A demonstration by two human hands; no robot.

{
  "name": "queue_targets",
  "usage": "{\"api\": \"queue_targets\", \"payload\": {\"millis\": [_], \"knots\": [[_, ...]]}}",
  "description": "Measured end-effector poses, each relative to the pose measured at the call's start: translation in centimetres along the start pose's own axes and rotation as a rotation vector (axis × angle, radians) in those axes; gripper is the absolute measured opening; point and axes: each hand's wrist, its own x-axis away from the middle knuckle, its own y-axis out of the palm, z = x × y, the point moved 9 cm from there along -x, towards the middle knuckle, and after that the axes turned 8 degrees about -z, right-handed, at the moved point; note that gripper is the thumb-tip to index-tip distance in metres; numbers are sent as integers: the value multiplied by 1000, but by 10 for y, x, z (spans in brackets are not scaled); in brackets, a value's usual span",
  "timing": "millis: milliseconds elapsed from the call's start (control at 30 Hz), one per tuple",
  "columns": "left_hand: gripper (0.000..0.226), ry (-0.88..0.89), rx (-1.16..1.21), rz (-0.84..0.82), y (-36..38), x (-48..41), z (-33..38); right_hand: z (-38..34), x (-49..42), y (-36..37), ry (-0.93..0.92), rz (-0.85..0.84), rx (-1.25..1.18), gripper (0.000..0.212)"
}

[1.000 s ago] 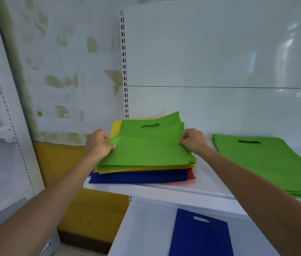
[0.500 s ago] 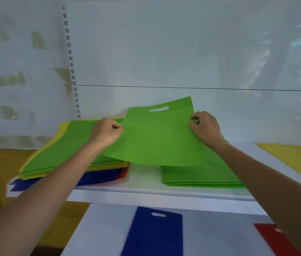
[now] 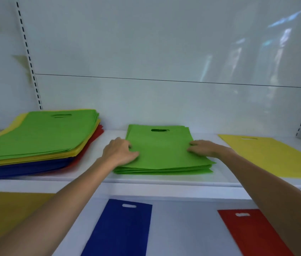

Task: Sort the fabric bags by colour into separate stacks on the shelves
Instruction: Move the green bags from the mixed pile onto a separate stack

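Left hand: the left hand (image 3: 120,152) rests palm down on the near left edge of the green stack (image 3: 162,152), fingers straight and flat on the top bag. It grips nothing and seems to be pressing the bag down.
Right hand: the right hand (image 3: 204,149) lies on the right edge of the same stack. Its fingers are spread and lightly bent on the fabric, and no pinch is visible.
Why both hands: one on each side probably squares the thin, floppy top bag with those under it, so it does not slide off.
Green stack: several green bags lie flat in the middle of the upper shelf (image 3: 164,182), handle cut-outs at the far end. The near edges are slightly fanned.
Mixed pile: the mixed pile (image 3: 38,139) sits at the left of the same shelf, apart from the green stack. Green bags are on top, with yellow, red and blue layers below. It looks like the unsorted source, kept within easy reach.
Yellow bag: a yellow bag (image 3: 275,156) lies flat at the right of the shelf, apart from the green stack, likely marking the yellow place.
Lower shelf: on the lower shelf (image 3: 183,228) a blue bag (image 3: 122,231) lies near the left and a red bag (image 3: 253,235) near the right, well apart. Each seems to start its own colour.
Progress: much of the pile looks unsorted, and more green comes next.
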Motion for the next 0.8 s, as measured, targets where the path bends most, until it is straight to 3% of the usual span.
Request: {"api": "queue_targets", "payload": {"millis": [67, 300, 400, 533, 667, 800], "knots": [[34, -37, 8, -47, 8, -3, -3, 5, -3, 6, 16, -63, -4, 56], [28, -82, 27, -67, 3, -16, -13, -4, -6, 5, 0, -30, 55, 55], [9, -44, 42, -1, -19, -17, -13, -17, -3, -15, 11, 153, 119, 50], [5, 52, 133, 112, -64, -13, -11, -94, 17, -46, -242, 422, 61, 42], [21, 45, 152, 211, -107, 4, -50, -167, 17, -47, -348, 441, 64, 43], [23, -53, 137, 210, -135, 24, -134, -229, 4, -28, -381, 401, -25, 42]]}}
